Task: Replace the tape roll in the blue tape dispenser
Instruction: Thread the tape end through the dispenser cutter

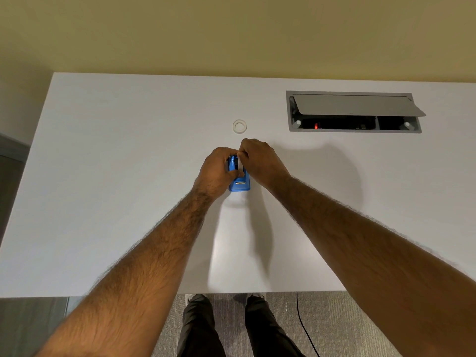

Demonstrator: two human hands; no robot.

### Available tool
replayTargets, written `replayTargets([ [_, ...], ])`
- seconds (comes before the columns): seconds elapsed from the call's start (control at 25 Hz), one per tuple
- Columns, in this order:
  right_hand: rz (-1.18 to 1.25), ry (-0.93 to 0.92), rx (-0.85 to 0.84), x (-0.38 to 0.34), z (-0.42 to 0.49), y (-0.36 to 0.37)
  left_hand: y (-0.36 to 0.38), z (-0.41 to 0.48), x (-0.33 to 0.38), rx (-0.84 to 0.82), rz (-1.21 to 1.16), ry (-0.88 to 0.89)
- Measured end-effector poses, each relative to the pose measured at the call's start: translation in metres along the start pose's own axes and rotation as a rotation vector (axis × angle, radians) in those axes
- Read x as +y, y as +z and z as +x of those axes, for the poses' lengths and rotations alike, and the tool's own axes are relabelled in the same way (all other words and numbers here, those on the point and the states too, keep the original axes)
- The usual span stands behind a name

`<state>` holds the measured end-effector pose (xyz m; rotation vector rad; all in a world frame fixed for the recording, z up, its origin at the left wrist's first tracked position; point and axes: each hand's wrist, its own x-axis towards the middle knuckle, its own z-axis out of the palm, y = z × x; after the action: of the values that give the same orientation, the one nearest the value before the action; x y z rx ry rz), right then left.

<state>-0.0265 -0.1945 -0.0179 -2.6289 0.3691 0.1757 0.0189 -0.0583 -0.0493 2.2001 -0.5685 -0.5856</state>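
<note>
**A:** so the blue tape dispenser [239,185] is sitting around the middle of the white desk [128,150], narrow end pointed back at the person. Bright blue plastic, rounded corners, and there's a small metallic strip across the near end. Most of the body is buried under the hands.

**B:** any brand on it?

**A:** nothing I can read. Could be a mark by that strip, but it's too small to tell.

**B:** what are the hands doing?

**A:** left hand [219,171] is wrapped around the dispenser's left side, fingers curled tight on it. Right hand [261,161] is closed at the top far end, fingertips pinched on something white, looks like tape or the roll, can't tell which.

**B:** other stuff on the desk?

**A:** a clear tape ring [239,126] lying flat just beyond the hands, not touching anything. Off to the right there's a grey cable hatch [354,112] set in the desk, lid propped open, small red light glowing inside. Below the desk edge you see dark trousers [201,328] and a black cable [305,331] on the carpet.
</note>
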Motion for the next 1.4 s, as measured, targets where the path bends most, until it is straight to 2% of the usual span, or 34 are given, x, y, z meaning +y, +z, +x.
replayTargets([
  [0.16, 0.059, -0.022, -0.027, 0.003, -0.003, -0.004, 0.0, 0.0, 0.0, 0.001, -0.008, 0.004],
  [0.8, -0.006, -0.018, -0.003, 0.004, 0.003, 0.003, 0.0, 0.001, -0.002, -0.003, 0.013, 0.002],
  [1.08, 0.137, -0.028, -0.008, 0.014, -0.002, -0.001, 0.0, 0.001, -0.003, -0.011, 0.001, -0.001],
  [1.4, 0.111, -0.041, 0.017, 0.014, -0.002, 0.004, 0.0, 0.0, -0.003, 0.001, 0.018, 0.022],
])
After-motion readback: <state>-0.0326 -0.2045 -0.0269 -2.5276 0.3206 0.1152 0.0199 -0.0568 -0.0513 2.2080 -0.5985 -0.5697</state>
